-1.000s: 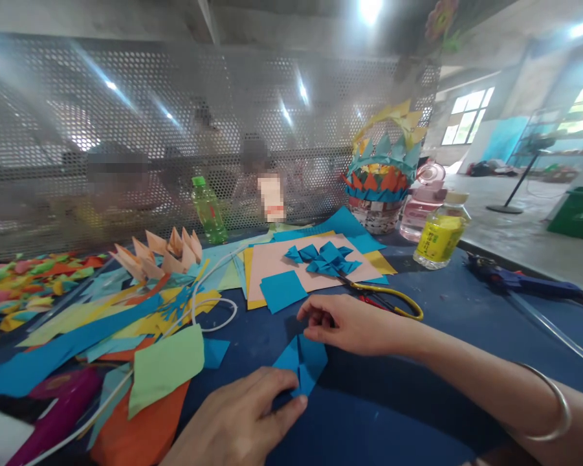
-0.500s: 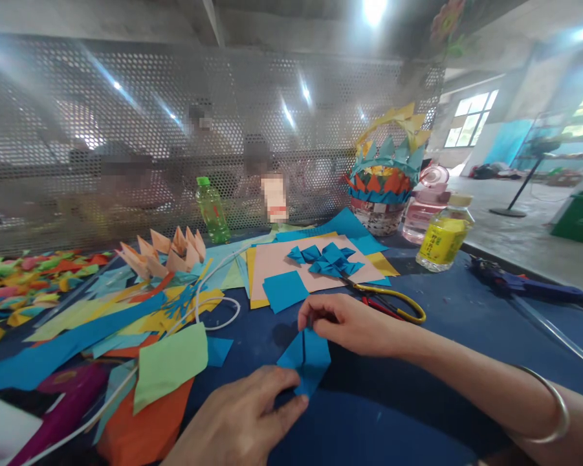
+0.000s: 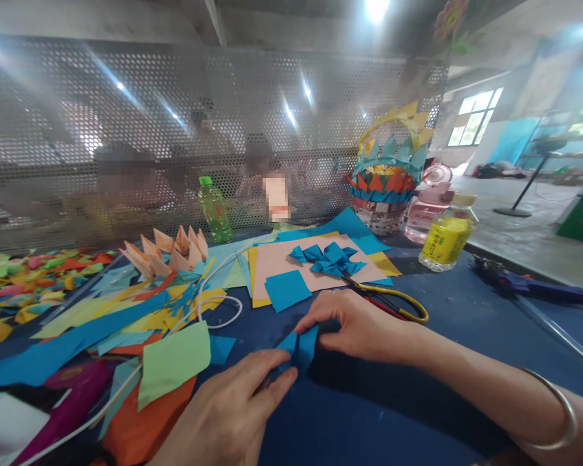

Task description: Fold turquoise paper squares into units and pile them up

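Observation:
Between my two hands is a small piece of blue paper (image 3: 305,346), partly folded, just above the dark blue table. My left hand (image 3: 237,395) pinches its left edge between thumb and fingers. On its right side, the fingers and thumb of my right hand (image 3: 352,323) grip it, with the index finger near the top fold. Beyond them a flat blue paper square (image 3: 287,291) lies on pink sheets (image 3: 266,262). Several folded blue paper pieces (image 3: 332,259) sit on those sheets, next to scissors (image 3: 402,301) with yellow and red handles.
At the left lie coloured paper scraps (image 3: 43,285), a peach folded-paper ring (image 3: 172,252), a green sheet (image 3: 175,362), a white cable (image 3: 240,310) and a purple glue gun (image 3: 72,401). Toward the back stand a paper basket (image 3: 381,210) and bottles (image 3: 449,233). Another glue gun (image 3: 534,285) is at right.
The blue paper has been lifted and folded more; its lower point no longer shows. My left hand has moved up and slightly left, and my right hand now grips the paper's right side.

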`<state>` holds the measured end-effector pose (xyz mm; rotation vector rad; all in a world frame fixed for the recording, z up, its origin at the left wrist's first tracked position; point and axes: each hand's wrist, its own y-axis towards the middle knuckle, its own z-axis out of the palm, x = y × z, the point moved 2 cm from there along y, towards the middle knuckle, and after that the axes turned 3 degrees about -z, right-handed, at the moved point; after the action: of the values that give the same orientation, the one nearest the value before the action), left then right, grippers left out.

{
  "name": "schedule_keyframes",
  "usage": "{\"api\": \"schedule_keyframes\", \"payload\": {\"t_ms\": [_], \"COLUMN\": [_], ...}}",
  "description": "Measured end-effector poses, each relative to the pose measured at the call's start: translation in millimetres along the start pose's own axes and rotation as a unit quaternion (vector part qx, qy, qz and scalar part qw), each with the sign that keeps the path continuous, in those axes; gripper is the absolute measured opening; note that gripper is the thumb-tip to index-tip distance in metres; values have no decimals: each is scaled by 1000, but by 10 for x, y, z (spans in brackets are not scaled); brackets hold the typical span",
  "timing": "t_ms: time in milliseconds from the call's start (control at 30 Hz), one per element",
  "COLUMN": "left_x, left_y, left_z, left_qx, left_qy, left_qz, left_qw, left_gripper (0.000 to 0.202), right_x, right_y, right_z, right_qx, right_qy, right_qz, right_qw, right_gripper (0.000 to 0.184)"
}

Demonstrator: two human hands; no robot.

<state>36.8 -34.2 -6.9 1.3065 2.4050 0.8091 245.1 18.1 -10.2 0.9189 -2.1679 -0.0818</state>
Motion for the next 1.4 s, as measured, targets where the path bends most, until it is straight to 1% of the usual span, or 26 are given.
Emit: {"api": "schedule_keyframes", "payload": {"t_ms": [67,133,233,333,433,567,633,700,767,867,1000,1067,1167,1300,1400], "left_x": [3,5,1,-29,-67,-65,-31,8,35,42,8,-7,-10,-8,-18], "left_y": [-21,-40,-47,-50,-65,-67,-61,-53,-40,-8,21,8,-42,-94,-85], "left_z": [4,8,14,15,18,14,-5,-31,-56,-71,-33,-8,18,14,4], "left_qx": [10,20,31,27,13,-11,-23,-19,3,31,29,24,31,25,21], "left_qy": [5,0,-13,-25,-26,-4,22,45,59,59,23,12,4,8,21], "left_qz": [-8,-9,-11,-4,-5,-1,4,12,17,8,4,3,-4,12,26], "left_qw": [1000,1000,999,999,1000,1000,999,999,998,998,999,1000,999,1000,999], "left_gripper": [45,44,42,40,36,27,29,34,39,43,42,41,41,42,42], "right_x": [3,6,18,27,21,44,74,100,116,129,139,136,108,28,-28], "right_y": [-3,-10,-18,-19,-19,-20,-25,-34,-46,-63,-66,-61,-49,-33,-16], "right_z": [20,17,-39,-92,-82,-20,10,42,68,76,33,3,-21,4,40], "right_qx": [27,58,80,89,72,-5,-40,-40,-16,29,94,113,129,134,125], "right_qy": [-53,-79,-85,-75,-57,-83,-118,-145,-159,-152,-115,-88,-44,-9,14], "right_qz": [-62,-97,-98,-83,-90,-135,-162,-181,-190,-181,-127,-108,-89,-81,-70], "right_qw": [996,990,988,990,992,987,979,972,969,971,981,984,987,988,990], "right_gripper": [28,28,31,32,25,24,23,20,17,14,18,21,22,12,8]}}
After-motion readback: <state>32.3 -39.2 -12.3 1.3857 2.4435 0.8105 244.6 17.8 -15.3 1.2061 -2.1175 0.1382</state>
